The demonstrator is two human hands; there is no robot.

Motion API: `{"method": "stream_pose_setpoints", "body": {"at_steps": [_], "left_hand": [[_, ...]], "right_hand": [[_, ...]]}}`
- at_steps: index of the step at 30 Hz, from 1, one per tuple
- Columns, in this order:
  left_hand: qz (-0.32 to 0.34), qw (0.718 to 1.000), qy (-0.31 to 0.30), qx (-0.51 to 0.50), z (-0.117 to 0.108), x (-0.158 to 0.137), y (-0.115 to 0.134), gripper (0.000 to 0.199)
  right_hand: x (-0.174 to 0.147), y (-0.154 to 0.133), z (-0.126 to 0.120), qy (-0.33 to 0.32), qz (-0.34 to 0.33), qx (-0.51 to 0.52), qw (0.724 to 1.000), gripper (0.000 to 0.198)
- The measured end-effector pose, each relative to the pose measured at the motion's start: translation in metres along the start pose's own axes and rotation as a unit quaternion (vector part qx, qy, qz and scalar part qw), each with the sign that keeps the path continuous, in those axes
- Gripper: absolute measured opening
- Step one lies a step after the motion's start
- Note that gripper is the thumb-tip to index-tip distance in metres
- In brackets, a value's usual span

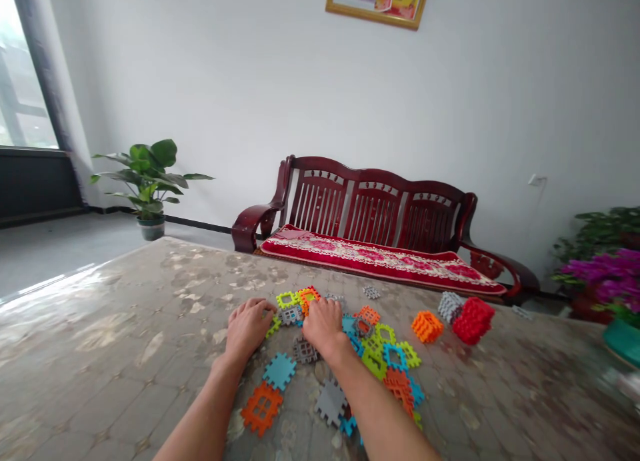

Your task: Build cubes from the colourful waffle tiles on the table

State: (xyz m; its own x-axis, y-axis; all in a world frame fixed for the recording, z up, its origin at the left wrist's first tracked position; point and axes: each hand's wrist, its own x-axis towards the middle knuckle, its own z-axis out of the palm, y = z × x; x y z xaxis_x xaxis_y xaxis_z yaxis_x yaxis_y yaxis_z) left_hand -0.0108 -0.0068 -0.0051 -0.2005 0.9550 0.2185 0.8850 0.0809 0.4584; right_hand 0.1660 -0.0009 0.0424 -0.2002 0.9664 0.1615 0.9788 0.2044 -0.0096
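Interlocking plastic tiles with notched edges lie spread on the table. My left hand (251, 326) is palm down with bent fingers closed at a lime-green tile (273, 326), which shows partly beside the fingers. My right hand (323, 324) curls down over the pile next to an orange tile (308, 296); its fingertips and anything in them are hidden. Between the hands lies a grey window tile (290, 315). A dark grey tile (304, 350) sits under the right wrist. Nearer to me are a light-blue tile (280, 370), an orange window tile (262, 408) and a solid grey tile (331, 402).
More tiles, such as a blue frame tile (395, 357), heap to the right of my right arm. Beyond them stand an orange cube (427, 326), a grey block (451, 306) and a red cube (473, 320). A wooden bench (375, 208) stands behind the patterned tabletop (165, 314).
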Motion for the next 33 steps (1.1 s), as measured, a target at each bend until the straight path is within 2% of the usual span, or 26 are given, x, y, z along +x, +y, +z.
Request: {"method": "stream_pose_setpoints", "body": {"at_steps": [3,6,9,12,14,17,20,23,27,30,33], "left_hand": [[0.001,1.0,-0.001,0.003,0.0,0.0,0.0,0.031],[0.003,1.0,0.001,0.002,-0.002,-0.001,0.001,0.031],[0.007,1.0,0.003,0.002,-0.002,-0.001,0.001,0.031],[0.009,1.0,0.0,0.001,-0.002,-0.001,0.0,0.031],[0.008,1.0,-0.001,-0.001,-0.002,0.0,0.0,0.031],[0.006,1.0,-0.002,-0.002,-0.002,0.0,0.0,0.031],[0.005,1.0,-0.003,0.0,-0.002,0.0,0.001,0.031],[0.006,1.0,0.001,0.0,-0.003,-0.001,0.001,0.03],[0.006,1.0,0.002,0.008,-0.003,0.0,0.001,0.031],[0.006,1.0,-0.003,0.013,-0.003,0.001,0.0,0.031],[0.005,1.0,-0.004,0.014,-0.002,0.002,0.0,0.032]], "right_hand": [[-0.001,0.004,-0.001,0.009,-0.015,0.003,1.0,0.027],[-0.002,0.014,-0.008,0.048,-0.02,0.031,0.998,0.029],[-0.007,0.036,-0.018,0.092,0.014,0.096,0.991,0.033],[-0.017,0.074,-0.02,0.124,0.061,0.199,0.97,0.031],[-0.027,0.106,-0.014,0.144,0.068,0.268,0.95,0.033],[-0.043,0.153,0.003,0.137,0.113,0.333,0.926,0.036],[-0.054,0.182,0.022,0.107,0.132,0.371,0.913,0.04],[-0.059,0.187,0.033,0.08,0.119,0.381,0.913,0.045],[-0.058,0.177,0.035,0.068,0.085,0.333,0.937,0.053],[-0.058,0.17,0.033,0.087,0.085,0.296,0.948,0.05],[-0.06,0.172,0.027,0.141,0.093,0.27,0.948,0.047]]}}
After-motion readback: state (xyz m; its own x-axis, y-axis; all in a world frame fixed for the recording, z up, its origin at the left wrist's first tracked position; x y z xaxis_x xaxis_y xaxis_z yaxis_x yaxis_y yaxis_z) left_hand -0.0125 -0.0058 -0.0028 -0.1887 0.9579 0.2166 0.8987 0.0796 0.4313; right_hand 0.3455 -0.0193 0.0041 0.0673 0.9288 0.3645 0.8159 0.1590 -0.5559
